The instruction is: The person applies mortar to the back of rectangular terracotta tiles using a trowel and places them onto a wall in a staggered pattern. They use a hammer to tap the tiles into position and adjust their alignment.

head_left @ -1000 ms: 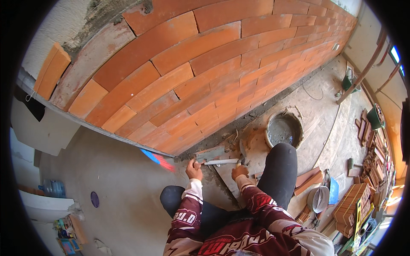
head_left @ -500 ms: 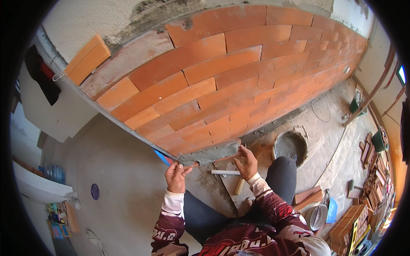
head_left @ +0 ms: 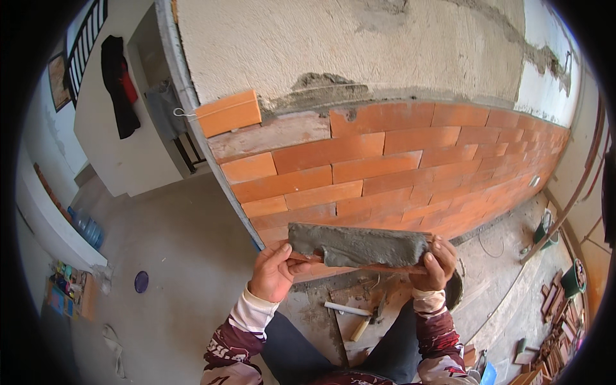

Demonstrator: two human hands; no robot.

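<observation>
A long terracotta brick tile (head_left: pixel 359 247), its upward face spread with wet grey mortar, is held level in front of the wall. My left hand (head_left: pixel 273 273) grips its left end and my right hand (head_left: pixel 436 268) its right end, fingers wrapped round the edges. Behind it rises the wall facing of orange brick tiles (head_left: pixel 385 144), laid in staggered rows below rough beige plaster (head_left: pixel 398 58). The held tile hides part of the lowest rows. At the top left corner of the facing, a single brighter tile (head_left: pixel 231 112) has a white string round it.
Between my knees lies a mallet (head_left: pixel 360 330) with a pale head. A round mortar tub (head_left: pixel 457 292) is partly hidden behind my right hand. Broken tiles (head_left: pixel 558 327) and a green bucket (head_left: pixel 573 277) stand at the right. A purple disc (head_left: pixel 141 282) lies on the left floor.
Both hands have lifted the mortar-covered tile up from near the floor, and it now appears larger and closer. My view has tilted up, showing more plaster and the room at the left.
</observation>
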